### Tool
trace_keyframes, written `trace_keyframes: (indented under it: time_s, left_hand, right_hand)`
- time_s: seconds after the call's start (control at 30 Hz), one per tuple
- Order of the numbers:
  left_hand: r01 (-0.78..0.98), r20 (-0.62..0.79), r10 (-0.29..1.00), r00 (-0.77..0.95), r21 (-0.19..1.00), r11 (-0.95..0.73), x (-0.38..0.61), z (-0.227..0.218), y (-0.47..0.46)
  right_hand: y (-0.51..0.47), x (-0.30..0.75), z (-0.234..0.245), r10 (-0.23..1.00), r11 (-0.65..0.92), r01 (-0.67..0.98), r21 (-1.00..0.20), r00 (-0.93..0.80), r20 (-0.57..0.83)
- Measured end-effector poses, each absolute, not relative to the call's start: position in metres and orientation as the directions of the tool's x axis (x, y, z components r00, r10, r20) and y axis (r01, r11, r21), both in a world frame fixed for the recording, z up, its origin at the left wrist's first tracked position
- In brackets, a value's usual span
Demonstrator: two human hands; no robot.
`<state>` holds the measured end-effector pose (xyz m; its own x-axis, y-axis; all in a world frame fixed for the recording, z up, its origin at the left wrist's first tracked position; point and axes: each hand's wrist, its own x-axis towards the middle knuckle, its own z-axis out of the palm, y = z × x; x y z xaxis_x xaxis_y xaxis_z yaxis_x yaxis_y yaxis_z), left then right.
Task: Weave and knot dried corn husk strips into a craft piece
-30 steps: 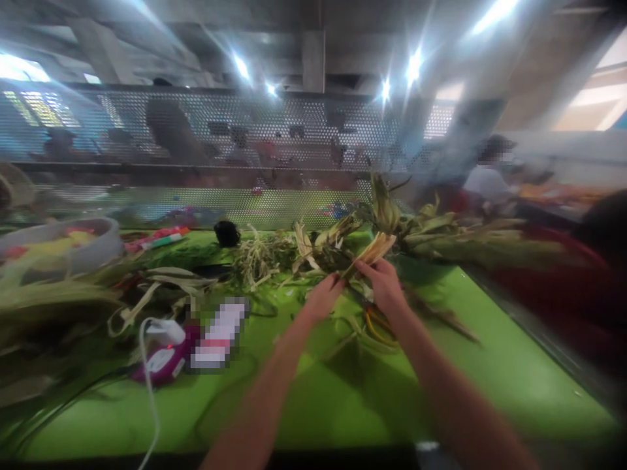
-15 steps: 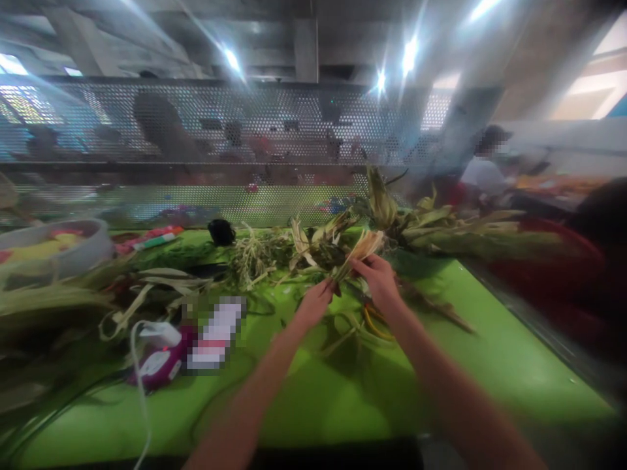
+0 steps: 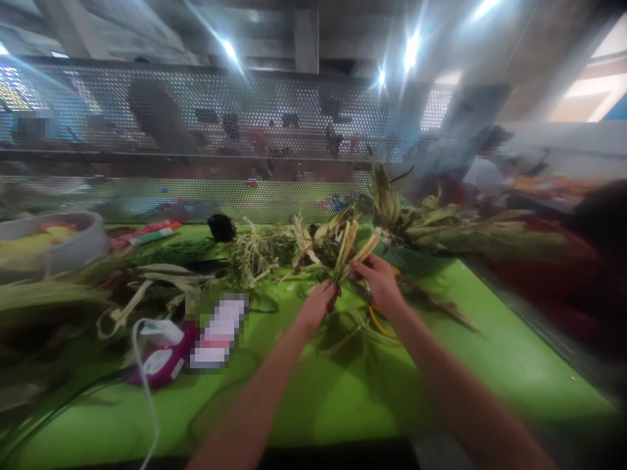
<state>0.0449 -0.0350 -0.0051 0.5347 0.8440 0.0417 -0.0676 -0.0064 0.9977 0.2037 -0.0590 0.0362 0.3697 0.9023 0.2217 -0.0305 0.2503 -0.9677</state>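
My left hand (image 3: 319, 303) pinches the lower end of a bundle of dried corn husk strips (image 3: 347, 247). My right hand (image 3: 380, 279) is closed on a pale strip of the same husk, which leans out to the right. The strips stand up from between my fingers and fan apart at their tops. Below my hands, loose green-brown strips (image 3: 343, 341) lie on the green table (image 3: 313, 398). An orange-yellow loop (image 3: 378, 321) shows under my right hand, partly hidden by it.
Piled dry husks (image 3: 386, 196) and stringy plants (image 3: 252, 258) line the back, before a perforated metal screen (image 3: 274, 104). At left are a purple power strip (image 3: 161, 365) with white cable, more leaves (image 3: 53, 300) and a grey tub (image 3: 88, 238). A person (image 3: 484, 170) is far right.
The husk bundle has spread: one group of strips now stands upright, apart from the strip at my right hand. Both hands have stayed nearly in place.
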Motion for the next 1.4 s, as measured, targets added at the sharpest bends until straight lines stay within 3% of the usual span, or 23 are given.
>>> trace_keyframes:
  time_s: [0.37,0.53,0.77,0.97,1.3,1.4]
  left_hand:
    - [-0.131,0.024,0.875,0.483,0.99,0.045,0.047,-0.011,-0.029]
    - [-0.123,0.062,0.867,0.494,0.992,-0.001,0.049,-0.01,-0.03]
    - [-0.165,0.002,0.858,0.513,0.982,0.096,0.053,-0.006,-0.036]
    - [-0.179,0.0,0.841,0.541,0.977,0.115,0.052,-0.009,-0.034]
    - [-0.067,-0.091,0.782,0.617,0.983,0.168,0.052,-0.003,-0.037]
    - [-0.013,-0.003,0.822,0.569,1.0,0.013,0.051,0.0,-0.039]
  right_hand:
    - [-0.057,0.207,0.031,0.881,0.296,-0.141,-0.945,0.423,0.213]
    - [-0.058,0.204,0.03,0.923,0.271,-0.191,-0.943,0.33,0.199]
    - [-0.057,0.197,0.028,0.944,0.184,-0.06,-0.981,0.288,0.16]
    - [-0.057,0.198,0.03,0.929,0.213,0.107,-0.971,0.286,0.235]
    - [-0.056,0.204,0.026,0.991,0.077,-0.111,-0.991,0.116,0.064]
    - [-0.057,0.203,0.025,0.979,0.083,-0.1,-0.992,0.193,0.062]
